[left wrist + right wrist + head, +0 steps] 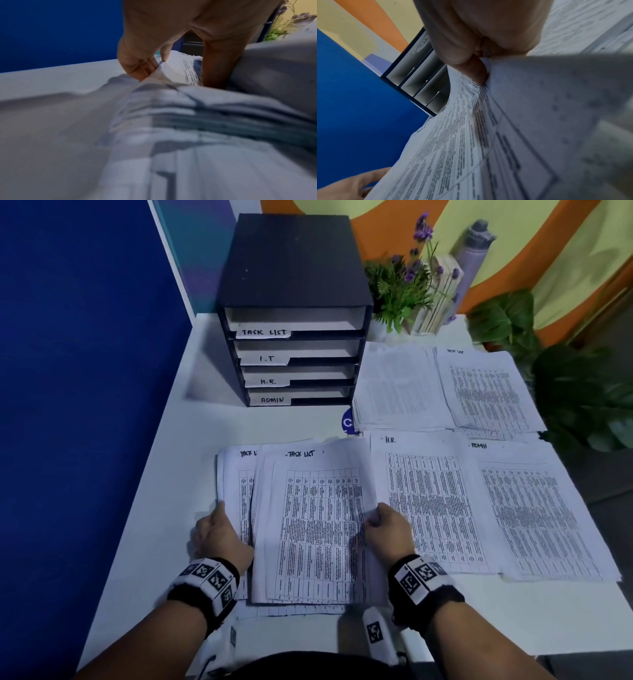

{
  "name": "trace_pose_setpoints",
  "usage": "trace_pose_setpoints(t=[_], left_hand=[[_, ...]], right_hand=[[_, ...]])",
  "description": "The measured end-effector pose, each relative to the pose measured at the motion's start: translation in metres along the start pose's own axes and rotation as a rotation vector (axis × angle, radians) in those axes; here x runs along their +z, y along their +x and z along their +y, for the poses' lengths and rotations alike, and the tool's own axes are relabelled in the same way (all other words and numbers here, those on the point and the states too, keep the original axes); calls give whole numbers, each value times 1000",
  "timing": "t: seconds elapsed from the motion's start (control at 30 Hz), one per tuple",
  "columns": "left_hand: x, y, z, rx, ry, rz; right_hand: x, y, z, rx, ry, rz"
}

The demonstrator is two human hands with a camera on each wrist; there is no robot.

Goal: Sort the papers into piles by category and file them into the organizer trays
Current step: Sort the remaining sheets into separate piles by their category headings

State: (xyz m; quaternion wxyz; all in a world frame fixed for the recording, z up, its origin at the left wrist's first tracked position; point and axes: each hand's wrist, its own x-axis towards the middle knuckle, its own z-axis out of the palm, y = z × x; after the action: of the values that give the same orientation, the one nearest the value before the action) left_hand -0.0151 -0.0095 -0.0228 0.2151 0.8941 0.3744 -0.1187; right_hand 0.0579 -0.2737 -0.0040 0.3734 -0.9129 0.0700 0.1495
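Note:
A black organizer (294, 268) stands at the back of the white table (171, 474); its four trays are labelled TASK LIST, I.T, H.R. and ADMIN. In front of me lies a thick stack of printed sheets headed TASK LIST (315, 525), its upper sheaf shifted right over a lower one. My left hand (219, 517) grips the stack's left edge, fingers curled under the paper (188, 121) and thumb on top. My right hand (374, 515) pinches the upper sheaf's right edge (471, 148), which is raised a little. The organizer (418, 83) also shows in the right wrist view.
An H.R. pile (428, 501) and an ADMIN pile (534, 515) lie to the right. Two more piles (397, 385) (486, 392) sit behind them. A purple-flowered plant (404, 282), a bottle (476, 251) and leafy plants (582, 392) line the back right. A blue partition (85, 371) bounds the left.

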Motion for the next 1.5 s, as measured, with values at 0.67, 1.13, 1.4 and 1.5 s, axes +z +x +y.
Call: trace_pose_setpoints(t=[0.67,1.13,1.4,1.5], left_hand=[[-6,-17,5,129,33,67],[-20,-8,8,163,-560,-162],[-74,-21,48,313,-865,-139],[-93,-28,74,320,-949,0]], right_hand=[[4,-15,-24,-418,-357,-15],[5,-1,-18,-87,243,-85],[-43,4,-59,-148,692,-77],[-57,-6,-84,-338,755,8]])
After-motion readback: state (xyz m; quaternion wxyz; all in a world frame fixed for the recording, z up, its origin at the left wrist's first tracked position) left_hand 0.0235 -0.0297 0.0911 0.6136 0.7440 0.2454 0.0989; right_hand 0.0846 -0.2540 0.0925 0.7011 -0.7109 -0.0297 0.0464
